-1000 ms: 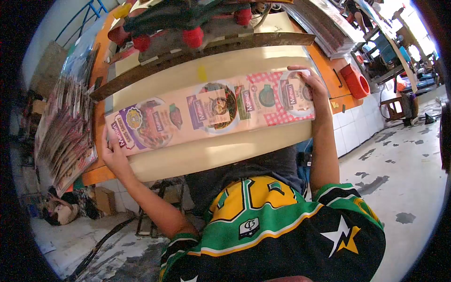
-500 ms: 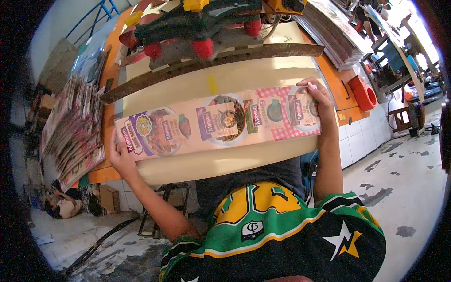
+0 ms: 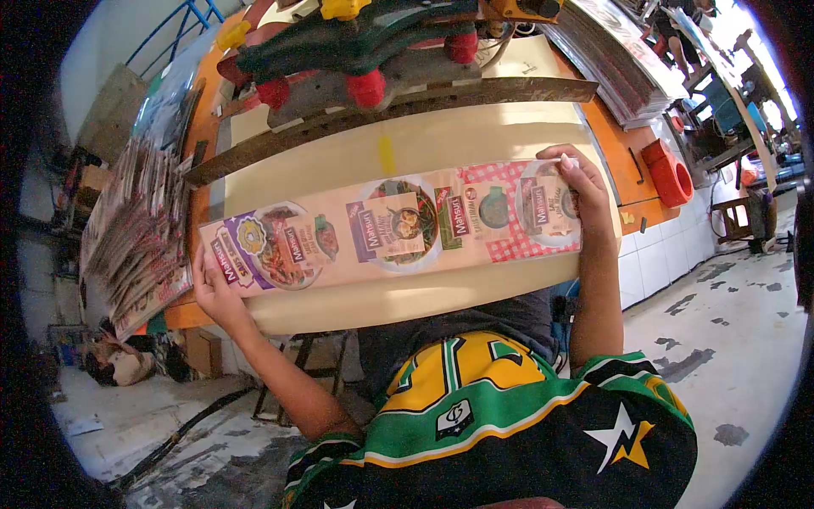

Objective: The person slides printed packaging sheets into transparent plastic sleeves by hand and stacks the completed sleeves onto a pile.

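Observation:
A long pink printed sheet (image 3: 339, 229) with food pictures and a red checked patch lies across a cream-coloured surface (image 3: 331, 314). My left hand (image 3: 222, 293) grips its left end, the fingers along the edge. At the right end my right hand (image 3: 585, 187) pinches the upper corner between thumb and fingers. Just beyond the sheet runs a long rusty metal bar (image 3: 390, 110). A short yellow strip (image 3: 387, 155) is on the cream surface between bar and sheet.
Behind the bar stands a dark green machine part with red knobs (image 3: 365, 88). Stacked printed sheets (image 3: 136, 229) are at the left, more stacks (image 3: 615, 64) at the back right. A red container (image 3: 667, 174) sits on the orange table (image 3: 632, 161). A person (image 3: 674, 38) is far right.
The view has shifted, so the bench and machine sit slightly lower and further right in the picture. Both hands keep hold of the sheet, which has moved little relative to the bar.

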A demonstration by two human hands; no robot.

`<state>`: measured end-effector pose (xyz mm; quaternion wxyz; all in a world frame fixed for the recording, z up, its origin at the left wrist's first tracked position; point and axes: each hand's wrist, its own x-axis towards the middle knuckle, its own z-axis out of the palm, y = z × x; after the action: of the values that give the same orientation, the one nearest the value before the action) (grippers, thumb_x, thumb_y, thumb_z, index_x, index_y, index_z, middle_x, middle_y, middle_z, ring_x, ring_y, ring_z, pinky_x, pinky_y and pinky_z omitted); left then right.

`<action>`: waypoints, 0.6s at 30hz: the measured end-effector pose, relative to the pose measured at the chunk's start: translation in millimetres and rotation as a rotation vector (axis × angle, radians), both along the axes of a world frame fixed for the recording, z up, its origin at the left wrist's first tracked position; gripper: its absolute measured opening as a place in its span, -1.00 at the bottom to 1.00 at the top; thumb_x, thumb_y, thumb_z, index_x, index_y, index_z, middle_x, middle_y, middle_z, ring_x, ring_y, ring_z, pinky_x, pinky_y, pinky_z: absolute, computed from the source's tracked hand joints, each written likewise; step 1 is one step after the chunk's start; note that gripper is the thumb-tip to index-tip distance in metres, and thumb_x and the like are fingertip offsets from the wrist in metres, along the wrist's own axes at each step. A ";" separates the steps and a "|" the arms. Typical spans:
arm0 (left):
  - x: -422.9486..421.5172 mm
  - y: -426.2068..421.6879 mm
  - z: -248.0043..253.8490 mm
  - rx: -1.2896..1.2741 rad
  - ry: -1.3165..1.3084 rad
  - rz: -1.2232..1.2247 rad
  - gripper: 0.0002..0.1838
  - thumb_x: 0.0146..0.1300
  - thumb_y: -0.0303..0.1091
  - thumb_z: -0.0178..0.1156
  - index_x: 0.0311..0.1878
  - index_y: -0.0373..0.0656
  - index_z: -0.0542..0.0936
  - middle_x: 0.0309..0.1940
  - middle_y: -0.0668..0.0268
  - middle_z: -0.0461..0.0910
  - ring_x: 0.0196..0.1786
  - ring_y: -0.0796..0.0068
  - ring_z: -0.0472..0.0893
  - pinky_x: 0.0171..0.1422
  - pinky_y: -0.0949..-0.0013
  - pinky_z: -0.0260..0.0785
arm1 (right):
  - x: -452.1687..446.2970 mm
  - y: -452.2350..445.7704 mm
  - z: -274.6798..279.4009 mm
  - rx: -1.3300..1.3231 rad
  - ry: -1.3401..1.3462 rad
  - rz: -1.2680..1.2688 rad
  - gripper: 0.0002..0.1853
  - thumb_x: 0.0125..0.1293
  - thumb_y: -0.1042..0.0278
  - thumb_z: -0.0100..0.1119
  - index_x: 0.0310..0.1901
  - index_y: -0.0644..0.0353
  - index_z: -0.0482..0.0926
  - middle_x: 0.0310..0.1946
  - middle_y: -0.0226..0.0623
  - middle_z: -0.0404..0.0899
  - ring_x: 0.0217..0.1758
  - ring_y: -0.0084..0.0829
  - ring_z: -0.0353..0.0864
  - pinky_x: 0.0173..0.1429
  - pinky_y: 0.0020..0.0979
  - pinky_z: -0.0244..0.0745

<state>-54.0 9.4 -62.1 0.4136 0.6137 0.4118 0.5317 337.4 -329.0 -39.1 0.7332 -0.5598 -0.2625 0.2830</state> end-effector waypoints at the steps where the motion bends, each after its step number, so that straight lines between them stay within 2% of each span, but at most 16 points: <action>1: -0.4 -0.7 0.4 -0.029 -0.028 -0.001 -0.61 0.54 -0.32 0.00 0.30 -0.33 0.42 0.06 0.13 0.60 0.00 0.48 0.63 0.10 0.41 0.50 | -0.8 0.6 1.3 0.004 -0.001 -0.001 -0.66 0.45 0.17 0.03 -0.02 0.30 0.57 -0.31 -0.23 0.67 -0.32 -0.53 0.68 -0.19 -0.50 0.60; 5: -4.0 3.3 -3.5 0.007 0.000 0.006 -0.61 0.54 -0.30 -0.01 0.29 -0.34 0.42 0.06 0.12 0.60 0.00 0.48 0.63 0.10 0.40 0.51 | 6.5 -1.0 -9.5 0.024 0.027 -0.018 -0.62 0.49 0.11 0.02 -0.03 0.32 0.57 -0.28 -0.22 0.68 -0.31 -0.52 0.68 -0.18 -0.51 0.61; 9: -7.9 6.1 -8.6 -0.025 -0.136 -0.029 -0.63 0.53 -0.30 0.01 0.27 -0.33 0.45 0.09 0.14 0.58 0.03 0.47 0.62 0.13 0.40 0.50 | 15.1 -2.4 -23.0 -0.003 0.051 -0.106 -0.58 0.54 0.08 -0.07 -0.07 0.34 0.57 -0.29 -0.25 0.66 -0.32 -0.54 0.68 -0.20 -0.55 0.59; 11: -8.8 5.1 -8.1 -0.034 -0.209 -0.066 -0.63 0.53 -0.30 0.02 0.26 -0.32 0.46 0.10 0.16 0.57 0.04 0.47 0.61 0.16 0.40 0.49 | 14.5 -4.0 -19.7 0.041 0.065 -0.095 -0.59 0.54 0.10 -0.05 -0.06 0.35 0.58 -0.28 -0.23 0.67 -0.32 -0.53 0.69 -0.20 -0.53 0.61; 14: -16.4 1.5 -3.2 0.016 -0.258 0.003 -0.63 0.51 -0.32 0.05 0.27 -0.29 0.45 0.03 0.24 0.61 -0.07 0.56 0.60 0.07 0.48 0.48 | 9.5 -5.7 -16.1 0.084 0.101 -0.116 -0.61 0.53 0.12 -0.03 -0.05 0.35 0.59 -0.26 -0.23 0.68 -0.31 -0.52 0.70 -0.20 -0.51 0.62; 16: -30.9 8.3 -9.3 -0.009 -0.191 -0.105 -0.62 0.49 -0.35 0.07 0.30 -0.26 0.44 -0.10 0.30 0.64 -0.22 0.66 0.54 -0.08 0.57 0.41 | 9.8 -5.6 -15.3 0.092 0.119 -0.148 -0.61 0.54 0.13 -0.04 -0.04 0.34 0.58 -0.26 -0.24 0.68 -0.30 -0.53 0.69 -0.19 -0.52 0.61; 18: -31.1 8.8 -9.9 -0.034 -0.246 -0.142 -0.61 0.49 -0.35 0.09 0.31 -0.23 0.44 -0.15 0.31 0.64 -0.27 0.68 0.50 -0.13 0.59 0.36 | 11.8 -4.6 -16.8 0.121 0.119 -0.260 -0.61 0.54 0.13 -0.04 0.00 0.35 0.58 -0.22 -0.24 0.68 -0.28 -0.54 0.69 -0.18 -0.54 0.60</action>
<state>-85.1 18.2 -72.0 0.5079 0.5644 0.3223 0.5653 349.2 -333.5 -56.0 0.8105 -0.5259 -0.1604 0.2021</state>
